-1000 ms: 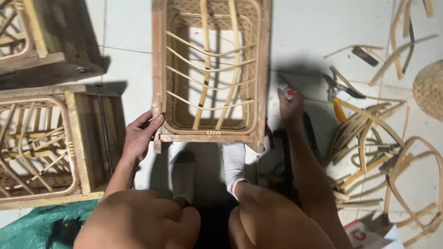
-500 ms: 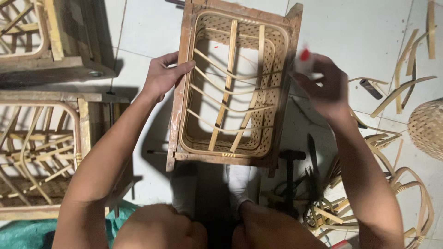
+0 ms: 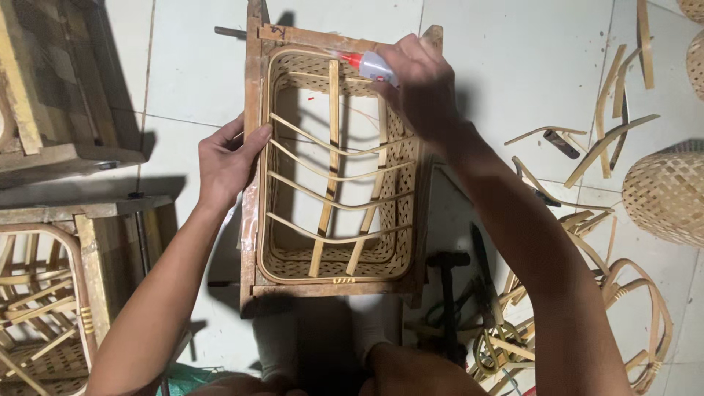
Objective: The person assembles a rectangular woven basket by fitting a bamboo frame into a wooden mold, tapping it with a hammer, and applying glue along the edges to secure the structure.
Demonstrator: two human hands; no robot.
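- Wooden mold frame sits on the tiled floor, centre of view, just above the person's knees; a half-built woven bamboo basket is nested inside it.
- Inside the frame: 3 upright bamboo ribs and 4 thin curved slats crossing them; the floor shows through the gaps.
- Right hand at the frame's top right corner, clenched around a small glue bottle with a red tip; the tip points left over the basket's top rim.
- Left hand on the frame's left rail, fingers wrapped over the edge, gripping it.
- Hammer lies on the floor just right of the frame's lower corner, with a dark blade-like tool beside it.
- Loose bamboo strips and bent hoops are scattered further right of the frame.
- Round woven basket well right of the frame, at the view's edge.
- 2 more wooden frames left of the frame, the lower one holding bamboo pieces.
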